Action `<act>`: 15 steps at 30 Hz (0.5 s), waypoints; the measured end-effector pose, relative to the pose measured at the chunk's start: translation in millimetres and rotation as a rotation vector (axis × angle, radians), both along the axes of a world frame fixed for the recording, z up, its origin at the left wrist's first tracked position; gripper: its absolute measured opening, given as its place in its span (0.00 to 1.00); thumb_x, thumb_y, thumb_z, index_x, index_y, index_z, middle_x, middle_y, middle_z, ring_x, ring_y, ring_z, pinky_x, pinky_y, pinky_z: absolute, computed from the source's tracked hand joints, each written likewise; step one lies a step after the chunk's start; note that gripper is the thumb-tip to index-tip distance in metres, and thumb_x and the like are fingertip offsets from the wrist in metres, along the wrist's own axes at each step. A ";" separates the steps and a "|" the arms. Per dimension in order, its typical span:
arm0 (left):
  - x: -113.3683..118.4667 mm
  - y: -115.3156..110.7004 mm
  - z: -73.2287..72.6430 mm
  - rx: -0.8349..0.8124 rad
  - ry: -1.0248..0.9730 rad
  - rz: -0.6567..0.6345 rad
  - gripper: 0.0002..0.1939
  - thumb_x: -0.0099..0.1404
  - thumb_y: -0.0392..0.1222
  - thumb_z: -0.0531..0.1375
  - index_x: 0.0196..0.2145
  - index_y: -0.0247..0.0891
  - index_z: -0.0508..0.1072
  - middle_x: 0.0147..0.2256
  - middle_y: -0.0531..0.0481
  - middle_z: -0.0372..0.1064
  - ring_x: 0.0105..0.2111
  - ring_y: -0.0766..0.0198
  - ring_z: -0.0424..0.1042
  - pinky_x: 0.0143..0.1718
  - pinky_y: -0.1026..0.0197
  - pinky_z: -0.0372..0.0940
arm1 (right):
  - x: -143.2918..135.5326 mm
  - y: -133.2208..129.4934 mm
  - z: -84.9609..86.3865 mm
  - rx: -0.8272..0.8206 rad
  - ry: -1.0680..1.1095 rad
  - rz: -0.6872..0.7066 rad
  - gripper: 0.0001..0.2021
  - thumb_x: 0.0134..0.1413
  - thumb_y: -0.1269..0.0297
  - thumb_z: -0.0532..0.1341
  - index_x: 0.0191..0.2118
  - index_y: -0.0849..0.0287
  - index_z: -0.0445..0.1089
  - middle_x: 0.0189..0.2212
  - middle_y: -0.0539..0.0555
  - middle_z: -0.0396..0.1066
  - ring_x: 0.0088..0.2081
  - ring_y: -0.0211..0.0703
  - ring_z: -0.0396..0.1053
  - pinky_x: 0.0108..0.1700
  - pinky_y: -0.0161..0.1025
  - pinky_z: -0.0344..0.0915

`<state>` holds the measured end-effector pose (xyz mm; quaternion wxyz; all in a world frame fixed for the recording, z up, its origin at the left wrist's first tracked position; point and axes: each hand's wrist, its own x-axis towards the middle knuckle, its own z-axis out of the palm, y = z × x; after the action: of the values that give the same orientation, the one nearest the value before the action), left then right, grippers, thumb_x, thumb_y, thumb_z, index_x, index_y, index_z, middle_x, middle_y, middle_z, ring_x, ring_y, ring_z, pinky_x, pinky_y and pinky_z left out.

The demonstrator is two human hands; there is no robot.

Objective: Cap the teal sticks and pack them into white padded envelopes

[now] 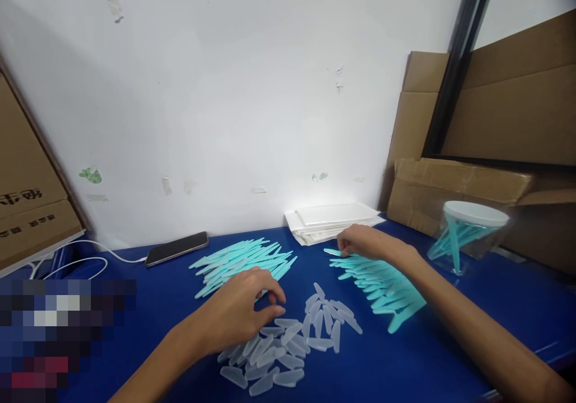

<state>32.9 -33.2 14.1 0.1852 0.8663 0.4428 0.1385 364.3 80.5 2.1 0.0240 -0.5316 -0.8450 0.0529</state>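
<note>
Left hand (247, 307): thumb and index finger parted over frosted caps (270, 356), nothing visible between them. Right hand (366, 242): fingers curled at the far end of a turquoise stick row (382, 283); cannot tell if gripping. A 2nd stick heap (245, 262) lies beyond the left hand. Kinds kept apart, presumably for easy reach. Sticks: slim, opaque, plastic-looking; caps: flat, tapered, translucent.

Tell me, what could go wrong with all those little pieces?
The right hand is at the far end of the teal row, so a bump might knock it crooked. The left hand is right above the loose clear pieces, so a brush could scatter them.
</note>
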 end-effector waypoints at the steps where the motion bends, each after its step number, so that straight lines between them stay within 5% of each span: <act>1: 1.5 -1.7 0.5 -0.033 0.007 -0.003 0.06 0.66 0.47 0.60 0.39 0.49 0.77 0.39 0.53 0.74 0.40 0.59 0.70 0.38 0.60 0.64 | -1.2 -0.8 0.4 0.008 -0.006 0.001 0.02 0.53 0.67 0.65 0.33 0.57 0.76 0.31 0.53 0.76 0.33 0.44 0.71 0.31 0.34 0.57; 15: 3.0 2.2 -9.0 0.001 -0.039 0.028 0.07 0.69 0.45 0.57 0.38 0.46 0.75 0.37 0.53 0.75 0.37 0.61 0.72 0.32 0.63 0.62 | -10.9 -2.6 2.1 0.108 -0.065 0.055 0.02 0.57 0.67 0.63 0.35 0.56 0.74 0.30 0.54 0.76 0.33 0.46 0.71 0.30 0.35 0.54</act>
<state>35.9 -30.9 5.2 0.1913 0.8574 0.4509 0.1580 353.4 77.9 4.2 0.0237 -0.5076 -0.8612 -0.0096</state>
